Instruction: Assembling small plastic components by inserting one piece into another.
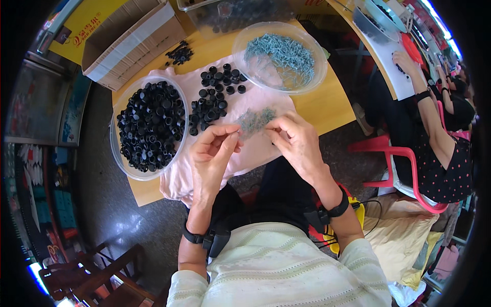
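Observation:
My left hand (210, 153) is closed in a pinch over the pink cloth (250, 153), thumb against fingertips; whatever sits between them is too small to make out. Facing it, my right hand (297, 143) also pinches, its fingertips at the edge of a small heap of thin grey-blue pieces (255, 122) that look like screws or pins. Just beyond my left hand lie loose black round caps (208, 105) on the cloth. To the left stands a clear round tub (113, 134) full of black caps (152, 125). A clear round tub (321, 77) at the back holds more thin grey-blue pieces (286, 53).
An open cardboard box (128, 48) and slim black parts (180, 52) occupy the back left of the wooden table (332, 110). Behind sits a clear bin (240, 18). At right, a person in a dotted top (442, 169) sits on a red plastic chair (391, 148) by another table.

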Available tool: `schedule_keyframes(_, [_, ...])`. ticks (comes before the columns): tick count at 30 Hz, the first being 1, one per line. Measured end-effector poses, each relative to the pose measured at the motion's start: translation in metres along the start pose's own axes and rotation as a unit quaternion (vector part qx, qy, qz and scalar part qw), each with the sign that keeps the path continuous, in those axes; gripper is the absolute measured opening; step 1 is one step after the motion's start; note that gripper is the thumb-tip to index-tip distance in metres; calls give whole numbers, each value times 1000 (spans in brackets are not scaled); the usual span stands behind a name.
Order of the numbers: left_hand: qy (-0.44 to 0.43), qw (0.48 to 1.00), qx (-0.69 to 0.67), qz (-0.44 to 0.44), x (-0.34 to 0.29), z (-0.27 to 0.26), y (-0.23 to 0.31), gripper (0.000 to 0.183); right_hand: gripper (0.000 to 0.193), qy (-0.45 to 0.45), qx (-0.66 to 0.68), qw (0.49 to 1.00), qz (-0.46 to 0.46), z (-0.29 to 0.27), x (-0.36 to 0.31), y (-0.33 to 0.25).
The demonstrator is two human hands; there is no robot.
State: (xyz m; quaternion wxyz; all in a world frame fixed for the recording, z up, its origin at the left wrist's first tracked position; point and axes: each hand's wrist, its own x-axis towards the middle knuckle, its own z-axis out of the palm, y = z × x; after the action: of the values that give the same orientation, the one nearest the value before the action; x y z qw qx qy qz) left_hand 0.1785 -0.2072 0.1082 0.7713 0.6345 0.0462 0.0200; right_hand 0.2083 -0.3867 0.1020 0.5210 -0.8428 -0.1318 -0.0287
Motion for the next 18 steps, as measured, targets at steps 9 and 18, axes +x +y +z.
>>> schedule_keyframes(9, [-23,996,-66,-57,-20,-4,-10,18,15,26,-112,993,-9,-16,-8,-4])
schedule_keyframes(18, [-66,989,-95,-90,-29,3,-21,21,19,-56,-179,980,-64,-15,-19,-7])
